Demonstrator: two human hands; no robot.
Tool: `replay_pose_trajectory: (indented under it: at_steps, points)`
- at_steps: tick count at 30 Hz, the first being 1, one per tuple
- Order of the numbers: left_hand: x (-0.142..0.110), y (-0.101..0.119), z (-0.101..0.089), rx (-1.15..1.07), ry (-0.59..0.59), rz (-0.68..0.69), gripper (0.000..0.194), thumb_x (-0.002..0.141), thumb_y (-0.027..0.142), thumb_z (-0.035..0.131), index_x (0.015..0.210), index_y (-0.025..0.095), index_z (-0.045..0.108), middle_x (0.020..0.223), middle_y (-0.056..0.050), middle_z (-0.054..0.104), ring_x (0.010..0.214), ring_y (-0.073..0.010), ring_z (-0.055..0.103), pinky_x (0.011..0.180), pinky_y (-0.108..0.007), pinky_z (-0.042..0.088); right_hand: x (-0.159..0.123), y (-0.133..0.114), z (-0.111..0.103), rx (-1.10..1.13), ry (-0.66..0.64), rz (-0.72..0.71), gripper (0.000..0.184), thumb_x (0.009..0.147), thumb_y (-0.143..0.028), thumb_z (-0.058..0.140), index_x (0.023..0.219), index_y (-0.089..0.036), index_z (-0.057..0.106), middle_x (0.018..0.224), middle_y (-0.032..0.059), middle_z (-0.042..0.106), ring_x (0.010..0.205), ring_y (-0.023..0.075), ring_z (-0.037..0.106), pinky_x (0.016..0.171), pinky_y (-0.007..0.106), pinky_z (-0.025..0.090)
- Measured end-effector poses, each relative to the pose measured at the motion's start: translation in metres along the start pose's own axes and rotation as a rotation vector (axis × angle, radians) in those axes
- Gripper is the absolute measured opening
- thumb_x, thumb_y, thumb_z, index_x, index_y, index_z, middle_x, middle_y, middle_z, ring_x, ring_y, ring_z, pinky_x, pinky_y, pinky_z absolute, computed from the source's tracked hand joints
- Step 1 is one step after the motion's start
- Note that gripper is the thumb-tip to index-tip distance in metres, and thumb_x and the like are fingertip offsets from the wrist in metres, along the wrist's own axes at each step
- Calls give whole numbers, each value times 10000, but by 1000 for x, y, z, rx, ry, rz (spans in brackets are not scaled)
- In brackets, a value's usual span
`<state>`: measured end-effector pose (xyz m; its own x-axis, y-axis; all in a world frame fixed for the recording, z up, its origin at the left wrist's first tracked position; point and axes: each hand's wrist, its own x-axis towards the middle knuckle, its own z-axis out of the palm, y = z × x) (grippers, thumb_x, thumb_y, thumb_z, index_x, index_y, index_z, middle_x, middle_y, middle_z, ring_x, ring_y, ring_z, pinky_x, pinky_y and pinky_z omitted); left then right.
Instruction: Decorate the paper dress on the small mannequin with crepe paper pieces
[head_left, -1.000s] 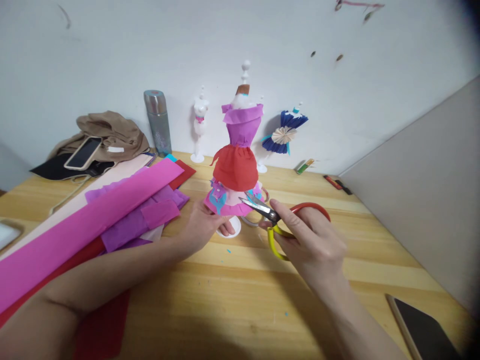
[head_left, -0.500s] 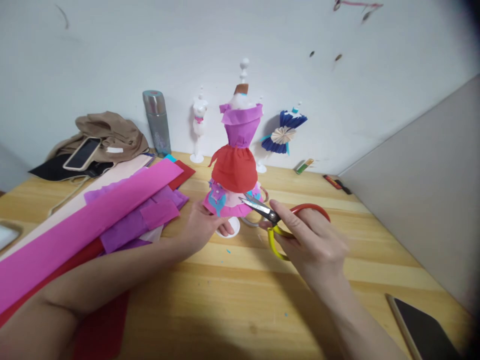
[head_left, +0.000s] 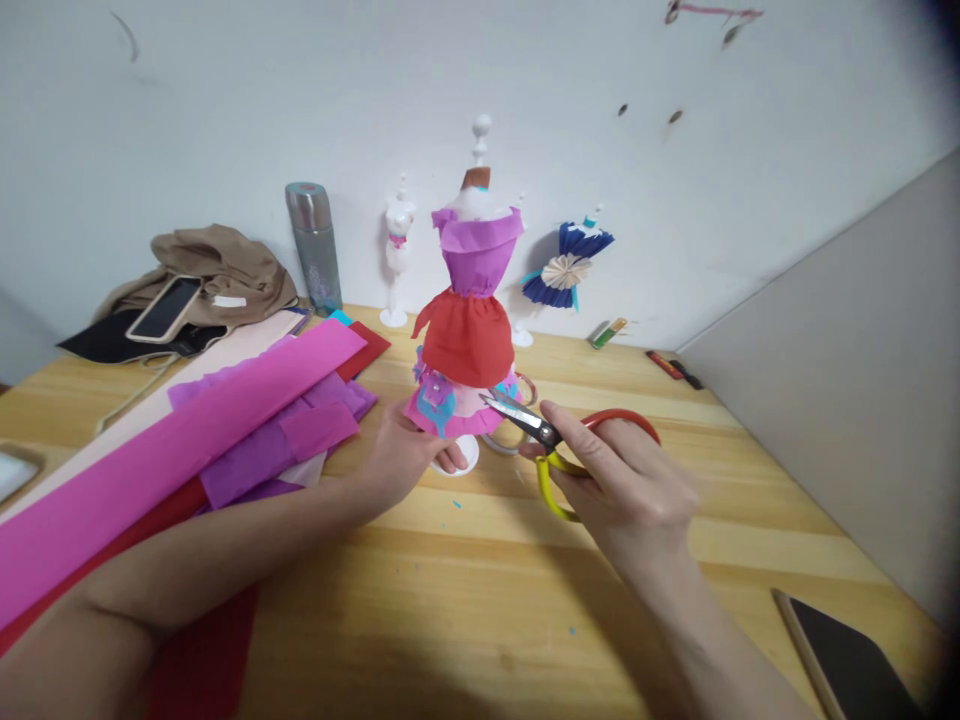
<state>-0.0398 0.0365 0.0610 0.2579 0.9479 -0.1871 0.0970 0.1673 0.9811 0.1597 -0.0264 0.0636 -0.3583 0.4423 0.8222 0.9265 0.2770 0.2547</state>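
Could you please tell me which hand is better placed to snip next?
Probably the right hand: it holds the scissors near the red skirt, while the left hand is by the white base.

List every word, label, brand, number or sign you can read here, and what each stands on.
No text can be read anywhere.
Flask: pale markings low on its side, too blurred to read.
White patch on the brown cloth: no readable lettering.
Green-and-orange stick: too small to read.
Scissors: no readable mark.
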Motion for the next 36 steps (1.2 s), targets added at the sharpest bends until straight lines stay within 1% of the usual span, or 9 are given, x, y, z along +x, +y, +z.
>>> replay_pose_trajectory:
  at_steps: [4,8,14,18,22,25,28,31,36]
  points:
    - [0,1,0,-25,-18,-40,305,714,52,616,434,165,578,457,-16,625,444,-130,588,517,-232,484,0,1,0,12,6,-8,375,844,-97,681,1201,-201,730,611,-14,554,536,109,503,523,239,353]
    - [1,-3,0,-63,-36,5,297,721,119,652,441,168,566,460,-10,625,443,-128,588,501,-222,485,0,1,0,4,9,0,371,853,-125,682,1208,-220,737,606,-15,549,536,105,503,519,241,348]
    - [1,-7,-1,-96,-40,50,282,702,93,628,441,168,553,447,-1,607,454,-128,589,521,-217,499,-1,2,0,-22,4,-3,376,847,-110,689,1199,-232,738,591,-23,555,515,97,504,512,234,343]
    - [-1,-2,0,-72,-48,11,289,705,59,600,438,160,554,439,-1,594,447,-116,564,532,-216,484,0,2,0,-28,14,-7,355,848,-86,677,1170,-222,738,591,-26,562,500,87,492,503,231,326]
    - [-1,-1,1,-89,-36,-12,278,704,52,617,458,166,556,437,4,599,439,-124,568,530,-232,483,2,2,-2,18,10,-13,320,849,-74,682,1140,-193,739,573,-40,520,493,82,466,498,224,322]
    - [0,0,2,-78,-18,-23,292,701,48,630,452,175,548,418,8,584,431,-133,575,525,-239,487,3,1,-3,57,-16,-3,341,841,-42,668,1145,-182,733,571,-47,503,495,80,459,490,218,312]
    - [1,-1,2,-76,-23,-19,284,707,58,637,461,178,563,415,3,592,416,-132,572,506,-233,480,1,1,-1,62,-7,5,363,831,-18,654,1146,-183,722,585,-46,504,500,79,452,489,210,309]
    - [2,-6,1,-85,-39,9,262,718,107,664,479,176,581,443,-1,621,420,-128,583,492,-223,480,-2,1,1,53,12,13,373,818,-29,677,1156,-183,705,610,-46,487,503,82,427,487,209,310]
    - [11,-22,-2,-129,-85,85,271,773,291,682,539,167,626,467,-7,637,420,-125,588,470,-217,478,-2,1,1,117,-3,-3,381,856,-93,695,1225,-185,665,657,-35,462,541,101,423,506,229,313]
